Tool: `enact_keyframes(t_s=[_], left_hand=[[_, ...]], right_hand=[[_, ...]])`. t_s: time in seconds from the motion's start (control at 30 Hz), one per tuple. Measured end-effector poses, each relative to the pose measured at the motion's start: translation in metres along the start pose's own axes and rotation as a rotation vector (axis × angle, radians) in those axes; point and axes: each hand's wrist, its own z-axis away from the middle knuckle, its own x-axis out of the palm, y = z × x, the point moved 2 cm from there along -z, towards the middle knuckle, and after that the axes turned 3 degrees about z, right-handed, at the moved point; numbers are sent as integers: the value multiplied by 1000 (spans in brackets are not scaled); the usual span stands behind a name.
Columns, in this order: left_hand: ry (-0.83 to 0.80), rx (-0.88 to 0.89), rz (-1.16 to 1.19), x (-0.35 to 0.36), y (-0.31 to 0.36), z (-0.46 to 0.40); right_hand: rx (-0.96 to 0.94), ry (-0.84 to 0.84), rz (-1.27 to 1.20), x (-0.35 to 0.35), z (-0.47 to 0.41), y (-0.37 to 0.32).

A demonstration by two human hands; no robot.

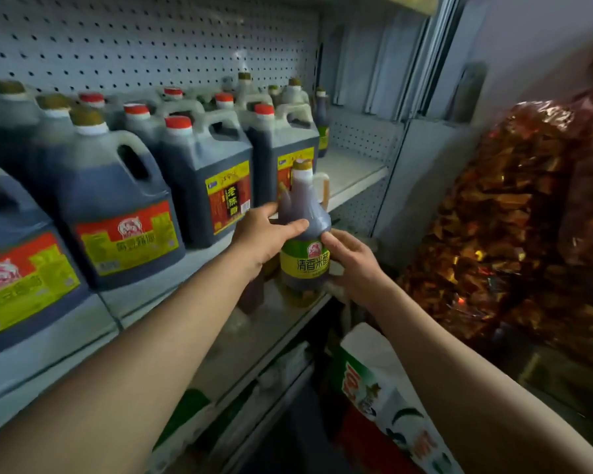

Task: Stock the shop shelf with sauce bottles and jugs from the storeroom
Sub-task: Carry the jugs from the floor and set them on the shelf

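dark bottle (305,230), gold cap, green-yellow label

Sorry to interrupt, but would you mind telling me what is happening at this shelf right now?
A person is stocking the shelf. Both hands hold a green-labelled bottle of dark liquid at the shelf's front edge: the left hand grips its shoulder, the right hand its side. A second bottle shows just behind the left hand. Large dark jugs already fill the shelf to the left, and the space at its right end is free.
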Motion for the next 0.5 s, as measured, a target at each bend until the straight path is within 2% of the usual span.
enact_keyframes(t_s=[0.3, 0.5], left_hand=[[-148, 87, -24, 27, 26, -99], [-134, 151, 16, 60, 28, -153]], right_hand=[[-57, 209, 67, -28, -76, -25], [-146, 212, 74, -57, -125, -36]])
